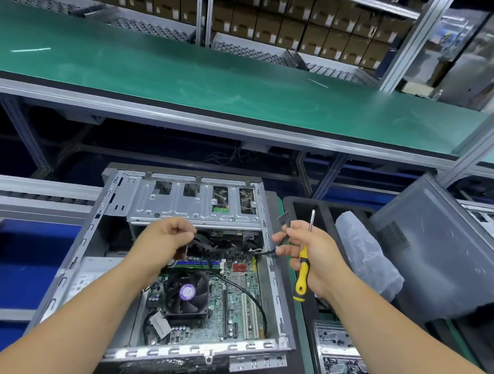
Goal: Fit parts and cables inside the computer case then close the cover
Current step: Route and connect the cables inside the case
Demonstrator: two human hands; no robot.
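- the computer case (72,266) lies open on its side on the desk, low in the middle of the view, with no cover on it; closing is not yet done.
- inside, the motherboard (233,309) is already seated, with the cpu fan (187,293) and memory sticks (199,263) in place, and the drive cage (193,204) sits across the far end.
- the left hand (165,239) is curled round a bundle of black cables (208,249) just below the drive cage, so routing looks unfinished.
- a loose black cable (251,295) loops over the board toward the near edge.
- the right hand (311,253), over the case's right wall, pinches a multi-wire connector (284,220) in its fingertips while gripping a yellow screwdriver (302,275); that plug seems to be unconnected.
- a dark panel (443,248), probably the cover, leans at the far right, apart from the case.
- judged overall: parts mostly fitted, cabling under way, cover left.
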